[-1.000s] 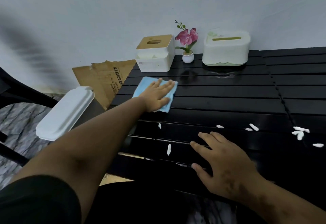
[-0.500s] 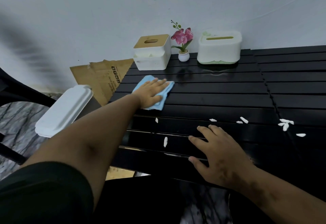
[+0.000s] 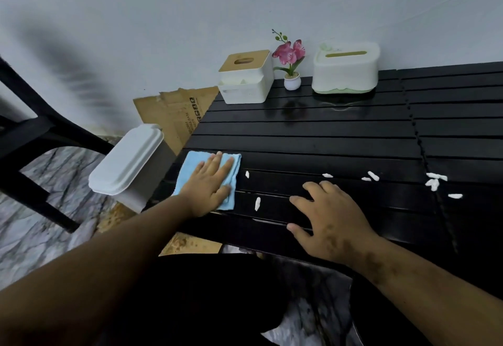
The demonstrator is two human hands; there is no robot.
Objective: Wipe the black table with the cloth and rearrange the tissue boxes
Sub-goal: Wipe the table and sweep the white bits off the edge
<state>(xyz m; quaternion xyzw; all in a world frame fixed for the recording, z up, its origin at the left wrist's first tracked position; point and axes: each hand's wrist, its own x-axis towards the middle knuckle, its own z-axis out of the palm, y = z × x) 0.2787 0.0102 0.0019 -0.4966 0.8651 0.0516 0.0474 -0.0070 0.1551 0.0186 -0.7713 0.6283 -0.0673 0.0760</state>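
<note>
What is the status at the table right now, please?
Left hand flat on the blue cloth, near table edge. Right hand open, resting on slats. White scraps ahead. Two tissue boxes at the wall.

Bare slats span the black table [image 3: 313, 138] mid-band; two tissue boxes [image 3: 246, 80] and a flower pot [image 3: 292, 82] block the far edge, white scraps [image 3: 435, 182] litter the near-right.

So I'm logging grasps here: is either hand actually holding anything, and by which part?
Nothing is gripped. The left hand presses flat on the middle of the blue cloth; the right hand rests open on the black table.
</note>
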